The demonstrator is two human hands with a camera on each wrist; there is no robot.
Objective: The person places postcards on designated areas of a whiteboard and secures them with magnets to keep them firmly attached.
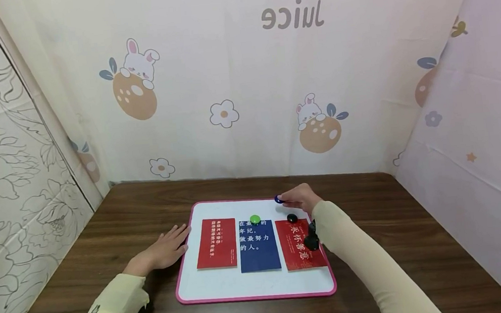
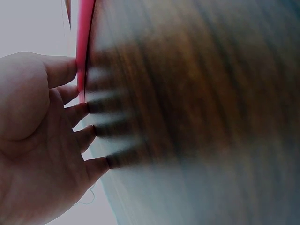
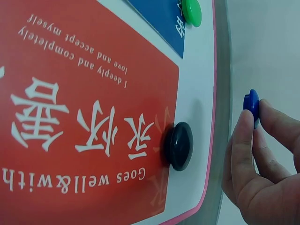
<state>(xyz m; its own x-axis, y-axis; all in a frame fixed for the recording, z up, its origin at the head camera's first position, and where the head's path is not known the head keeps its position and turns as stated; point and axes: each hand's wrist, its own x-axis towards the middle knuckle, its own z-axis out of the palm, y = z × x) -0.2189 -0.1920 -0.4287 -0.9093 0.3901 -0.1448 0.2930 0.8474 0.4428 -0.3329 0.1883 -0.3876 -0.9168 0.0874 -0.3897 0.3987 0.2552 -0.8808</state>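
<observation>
My right hand (image 1: 300,198) pinches a blue round magnet (image 3: 252,104) between thumb and fingers, above the far right edge of a whiteboard (image 1: 226,288) with a pink frame. A black magnet (image 3: 180,146) sits on the top edge of the right red card (image 1: 301,251). A green magnet (image 1: 255,219) sits at the top of the middle blue card (image 1: 260,255). The left red card (image 1: 215,244) bears no magnet. My left hand (image 1: 164,248) lies with fingers extended on the table at the board's left edge, its fingertips close to the pink frame (image 2: 83,42).
The board lies flat on a dark wooden table (image 1: 147,205). Behind the table hangs a pale curtain (image 1: 243,77) with rabbit and fruit prints. More patterned cloth stands at the left and right sides.
</observation>
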